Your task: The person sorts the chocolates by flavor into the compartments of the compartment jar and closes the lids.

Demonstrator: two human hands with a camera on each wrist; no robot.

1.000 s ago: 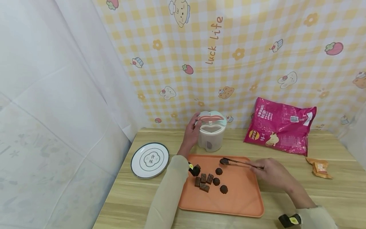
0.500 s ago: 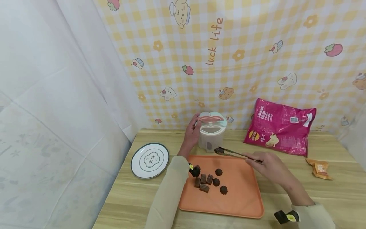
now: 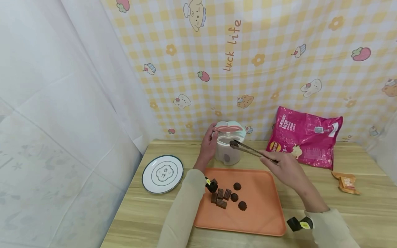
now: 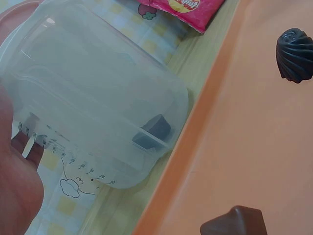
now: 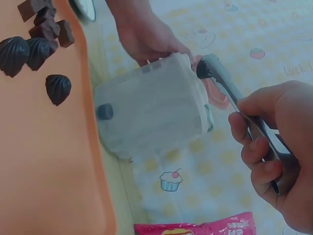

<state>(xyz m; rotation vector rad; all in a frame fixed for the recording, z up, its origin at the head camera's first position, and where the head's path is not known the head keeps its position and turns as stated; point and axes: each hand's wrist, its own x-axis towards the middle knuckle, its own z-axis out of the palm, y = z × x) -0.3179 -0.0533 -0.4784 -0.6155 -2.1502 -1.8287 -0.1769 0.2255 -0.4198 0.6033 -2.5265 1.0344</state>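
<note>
My left hand (image 3: pixel 208 148) holds a clear plastic storage container (image 3: pixel 221 153) from its left side, near the pink flap (image 3: pixel 229 128), which is raised over a white-rimmed opening. Inside, one dark chocolate (image 4: pixel 154 131) lies at the bottom. With my right hand (image 3: pixel 283 168) I grip metal food tongs (image 5: pixel 226 85), whose tips pinch a dark round chocolate (image 5: pixel 203 70) at the container's opening. On the orange tray (image 3: pixel 263 213) in front lie several chocolates: fluted round ones (image 3: pixel 242 205) and brown blocks (image 3: pixel 221 204).
A white plate (image 3: pixel 152 175) with a dark rim sits left of the tray. Behind on the right, a magenta chip bag (image 3: pixel 310 137) leans against the checked cloth (image 3: pixel 273 79). A small orange packet (image 3: pixel 345 182) lies at the right on the wooden table (image 3: pixel 319 193).
My right hand has carried the tongs and the dark chocolate up and slightly left, from over the tray to the container's opening. My left hand stays on the container.
</note>
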